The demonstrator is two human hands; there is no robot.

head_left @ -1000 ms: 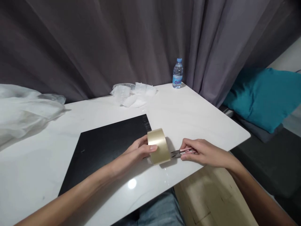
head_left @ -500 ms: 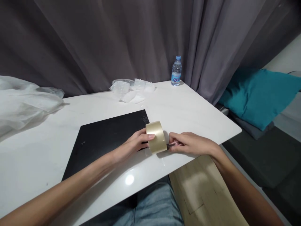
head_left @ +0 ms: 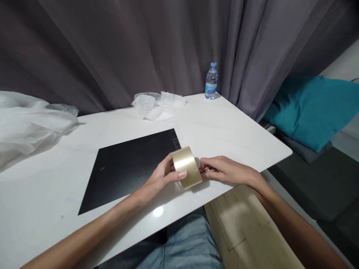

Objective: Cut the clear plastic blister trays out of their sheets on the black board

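Observation:
A wide roll of yellowish clear packing tape (head_left: 187, 168) is tilted above the near part of the white table. My left hand (head_left: 165, 173) grips it from the left, thumb on its outer face and the other fingers partly hidden behind it. Close by on the right, my right hand (head_left: 221, 169) is closed around a small pink tool (head_left: 209, 169). Its front end is hidden behind the tape's right edge, so its exact kind cannot be made out. A flat black sheet (head_left: 129, 168) lies beneath and left of the roll.
Crumpled clear plastic packaging (head_left: 157, 106) lies along the back of the white table (head_left: 238, 138). A water bottle (head_left: 211, 81) stands at the far corner. Whitish plastic sheeting (head_left: 30, 123) is heaped at left. Beyond the right edge sits a teal cushion (head_left: 314, 108).
The tape roll has tipped a little, and my left thumb has slid lower on it. The pink tool's dark end, visible earlier, is now mostly behind the roll.

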